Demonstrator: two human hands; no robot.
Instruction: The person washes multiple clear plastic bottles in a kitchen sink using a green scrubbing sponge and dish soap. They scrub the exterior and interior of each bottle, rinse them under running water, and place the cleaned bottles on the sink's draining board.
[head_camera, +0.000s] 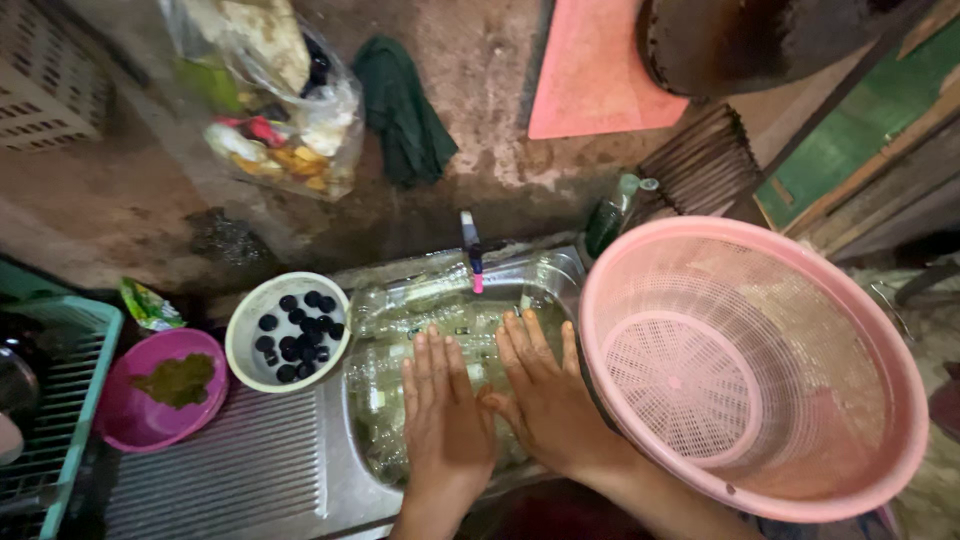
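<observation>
Left hand (443, 415) and right hand (545, 395) side by side, flat, fingers spread, palms down, holding nothing, pressing clear plastic bottles (420, 330) lying in steel sink (340, 480). Tap (471, 255) above bottles. White bowl (240, 345) of black caps (297, 335) left of sink; pink basket (860, 330) right, touching rim.

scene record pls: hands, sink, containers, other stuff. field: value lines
left hand: flat, palm down, on clear bottles in the sink
right hand: flat, palm down, beside the left, on the bottles
sink: steel, full of clear plastic bottles
tap: above sink
pink basket: perforated, empty, right of sink
white bowl: dark round caps inside
purple bowl: green scrap inside, on drainboard
green cloth: on the floor behind
</observation>
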